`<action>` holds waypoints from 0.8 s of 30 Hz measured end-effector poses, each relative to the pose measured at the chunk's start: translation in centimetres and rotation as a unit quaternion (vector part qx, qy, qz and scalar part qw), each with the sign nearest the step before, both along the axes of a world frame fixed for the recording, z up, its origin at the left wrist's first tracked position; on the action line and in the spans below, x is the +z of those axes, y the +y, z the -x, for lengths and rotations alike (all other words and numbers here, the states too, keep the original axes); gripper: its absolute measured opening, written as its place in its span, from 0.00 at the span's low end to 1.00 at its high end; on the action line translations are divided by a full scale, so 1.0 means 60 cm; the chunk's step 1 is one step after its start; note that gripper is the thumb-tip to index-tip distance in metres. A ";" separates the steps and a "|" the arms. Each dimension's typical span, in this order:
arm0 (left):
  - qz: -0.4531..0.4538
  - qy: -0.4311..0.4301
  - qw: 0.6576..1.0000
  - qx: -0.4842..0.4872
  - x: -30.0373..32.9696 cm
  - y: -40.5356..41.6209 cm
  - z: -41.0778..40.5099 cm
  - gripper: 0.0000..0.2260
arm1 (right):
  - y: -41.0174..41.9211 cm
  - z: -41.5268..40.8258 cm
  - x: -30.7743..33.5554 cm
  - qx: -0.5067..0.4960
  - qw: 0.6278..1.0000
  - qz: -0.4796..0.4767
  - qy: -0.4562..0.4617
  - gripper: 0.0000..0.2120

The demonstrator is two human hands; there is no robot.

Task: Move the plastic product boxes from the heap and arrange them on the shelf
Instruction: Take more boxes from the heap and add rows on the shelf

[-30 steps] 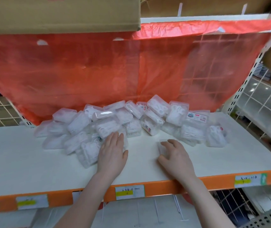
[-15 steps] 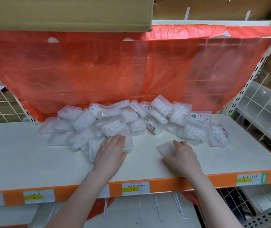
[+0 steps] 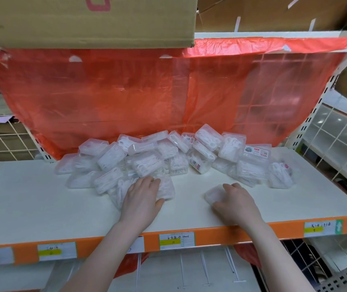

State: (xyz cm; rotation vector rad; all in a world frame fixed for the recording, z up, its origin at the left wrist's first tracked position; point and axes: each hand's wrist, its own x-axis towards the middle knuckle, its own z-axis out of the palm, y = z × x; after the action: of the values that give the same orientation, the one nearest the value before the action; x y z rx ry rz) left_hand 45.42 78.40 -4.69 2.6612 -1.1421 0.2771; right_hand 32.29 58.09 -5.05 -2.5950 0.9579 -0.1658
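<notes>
right hand (image 3: 234, 204) has dragged one clear, rounded plastic box (image 3: 213, 195) leftward.

I see bare white shelf (image 3: 31, 203) open to the left and front of the heap of plastic boxes (image 3: 168, 157), while the red plastic sheet (image 3: 126, 98) behind and the cardboard box (image 3: 84, 20) overhead close off the back and top.

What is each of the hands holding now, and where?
Right hand grips a clear plastic box by its right end; left hand rests flat on another box.
</notes>
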 end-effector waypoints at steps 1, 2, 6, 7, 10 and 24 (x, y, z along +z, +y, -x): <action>-0.008 -0.001 1.000 0.003 0.002 -0.003 -0.001 0.22 | -0.001 0.001 0.001 0.004 1.000 -0.001 0.003 0.19; -0.015 -0.001 1.000 0.005 0.005 -0.007 -0.004 0.22 | -0.001 0.001 0.002 0.007 1.000 -0.002 0.006 0.20; -0.050 0.006 0.999 0.010 0.017 -0.029 -0.014 0.23 | -0.003 0.000 0.007 0.017 1.000 -0.003 0.023 0.20; -0.060 0.004 0.998 0.011 0.019 -0.034 -0.017 0.24 | -0.003 -0.001 0.008 0.019 0.999 -0.003 0.028 0.20; -0.098 -0.002 0.995 0.021 0.026 -0.044 -0.024 0.25 | -0.004 -0.003 0.011 0.018 0.999 -0.008 0.036 0.25; -0.008 0.052 0.995 0.082 0.054 -0.043 0.010 0.27 | -0.011 -0.010 0.020 0.083 0.996 0.039 -0.003 0.19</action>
State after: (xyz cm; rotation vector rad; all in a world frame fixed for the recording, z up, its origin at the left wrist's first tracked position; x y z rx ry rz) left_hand 44.80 75.84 -1.45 2.7516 -0.9006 0.1560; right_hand 32.90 57.44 -3.85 -2.7291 0.7418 -0.1699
